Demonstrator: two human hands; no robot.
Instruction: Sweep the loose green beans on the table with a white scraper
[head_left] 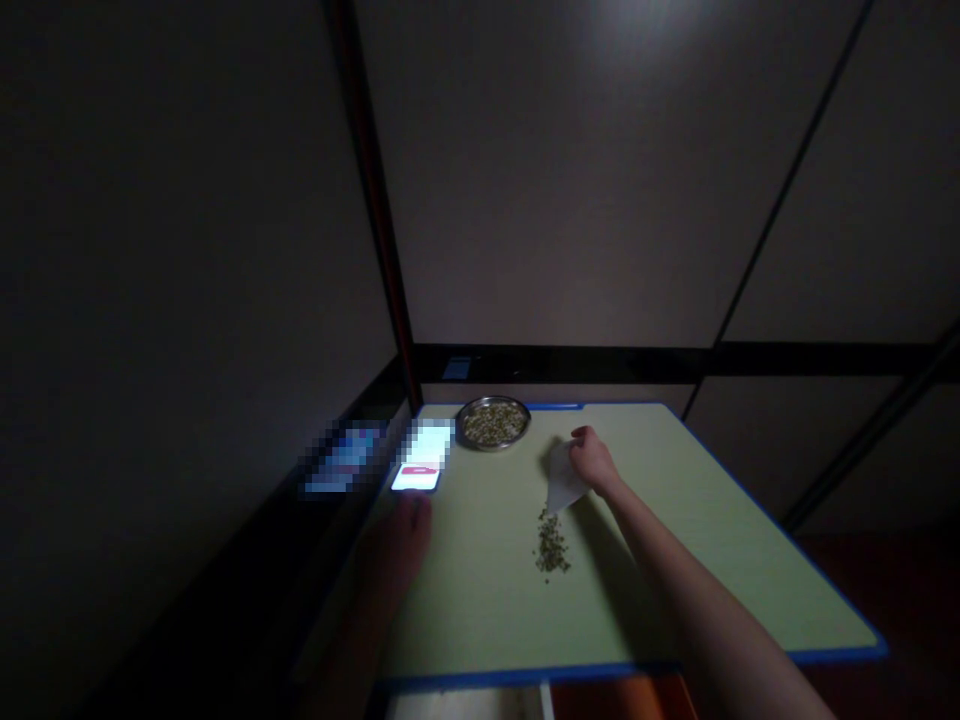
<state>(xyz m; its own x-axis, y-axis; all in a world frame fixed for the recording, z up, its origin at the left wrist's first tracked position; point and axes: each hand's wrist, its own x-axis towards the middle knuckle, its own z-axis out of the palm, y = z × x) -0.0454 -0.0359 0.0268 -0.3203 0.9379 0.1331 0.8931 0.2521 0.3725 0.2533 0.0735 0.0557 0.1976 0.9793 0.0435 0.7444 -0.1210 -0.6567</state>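
We judge the work to be partway through, with small grains lying in two places. A broad layer of them (493,422) covers much of the floor of our round metal dish (493,449), which sits near the far left corner of the green bench (480,580). A smaller patch of grains (551,550) lies loose on the bench nearer to us, bunched in the middle with a few strays around it, so that share is outside the dish and ungathered.

Our right hand (593,458) is closed, pinching the upper part of a thin white piece (562,480), perhaps paper, whose lower tip points down at the far end of the loose patch. We cannot tell whether it is flat or folded, whether any grains are on or in it, or whether any are running off it.

Our left hand (405,535) is dim and blurred, at the near edge of a lit phone (416,478) on the bench's left side. We cannot tell how far open it is, or whether it touches the phone.
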